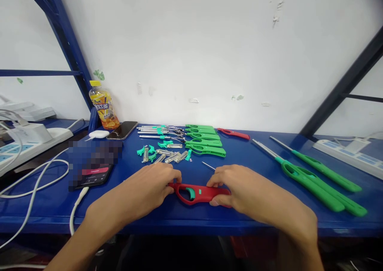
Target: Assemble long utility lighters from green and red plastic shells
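Note:
Both hands grip a red long-nosed lighter handle [206, 193] at the table's front edge, lying sideways with a teal trigger [190, 193] in its loop. My left hand [158, 181] pinches the narrow left end, and no metal tube shows there. Around the thicker right end close the thumb and fingers of my right hand [229, 185]. Just behind the right fingers a thin metal shaft [208, 166] pokes out; its other end is hidden. Beyond the hands lie small teal triggers [152, 157], clear lighter fuel tanks [172, 157] and green handle shells [206, 150].
Metal lighter tubes [155, 137] with wires lie behind the small parts, near another red handle [235, 134]. Several green lighters [311, 183] lie at right. Leftward are a phone [122, 130], a second phone [95, 177] with a white cable [73, 211], and a drink bottle [103, 107].

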A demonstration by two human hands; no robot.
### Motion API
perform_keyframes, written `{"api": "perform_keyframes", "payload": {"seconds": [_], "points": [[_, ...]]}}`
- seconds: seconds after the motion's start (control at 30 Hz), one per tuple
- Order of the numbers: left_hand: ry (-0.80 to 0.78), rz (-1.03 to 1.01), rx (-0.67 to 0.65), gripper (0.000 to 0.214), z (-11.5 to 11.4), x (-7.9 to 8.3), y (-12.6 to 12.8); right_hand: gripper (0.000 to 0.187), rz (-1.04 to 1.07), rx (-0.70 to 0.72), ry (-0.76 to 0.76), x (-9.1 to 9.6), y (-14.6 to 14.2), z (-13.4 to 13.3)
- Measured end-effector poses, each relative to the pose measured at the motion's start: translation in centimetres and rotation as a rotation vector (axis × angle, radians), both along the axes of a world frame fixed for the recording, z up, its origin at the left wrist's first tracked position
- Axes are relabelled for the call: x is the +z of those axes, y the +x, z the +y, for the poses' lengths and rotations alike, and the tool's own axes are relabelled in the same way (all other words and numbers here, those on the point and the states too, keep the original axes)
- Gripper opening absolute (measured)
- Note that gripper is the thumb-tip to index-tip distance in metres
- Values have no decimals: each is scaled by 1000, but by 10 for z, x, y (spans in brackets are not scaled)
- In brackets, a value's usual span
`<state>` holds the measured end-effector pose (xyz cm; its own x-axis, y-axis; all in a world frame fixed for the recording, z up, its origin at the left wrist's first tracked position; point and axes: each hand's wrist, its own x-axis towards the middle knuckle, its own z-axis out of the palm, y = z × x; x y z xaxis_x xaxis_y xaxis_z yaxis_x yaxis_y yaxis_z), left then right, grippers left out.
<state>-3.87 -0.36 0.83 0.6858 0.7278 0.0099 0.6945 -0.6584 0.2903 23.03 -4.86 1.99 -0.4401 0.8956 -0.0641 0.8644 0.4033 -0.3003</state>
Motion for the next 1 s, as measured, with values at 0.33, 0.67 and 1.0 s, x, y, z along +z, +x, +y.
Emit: {"api": "perform_keyframes", "payload": {"seconds": [0.33, 0.67, 1.0], "points": [[-19, -9, 12, 26, -2, 1, 1, 20, 8, -18, -19, -10, 3, 3], [4, -29, 29, 28, -2, -2, 5, 11, -65, -48, 7, -8, -4, -1], [-77, -15, 77, 27, 0, 6, 9, 8, -87, -63, 13, -2, -9, 1]]}}
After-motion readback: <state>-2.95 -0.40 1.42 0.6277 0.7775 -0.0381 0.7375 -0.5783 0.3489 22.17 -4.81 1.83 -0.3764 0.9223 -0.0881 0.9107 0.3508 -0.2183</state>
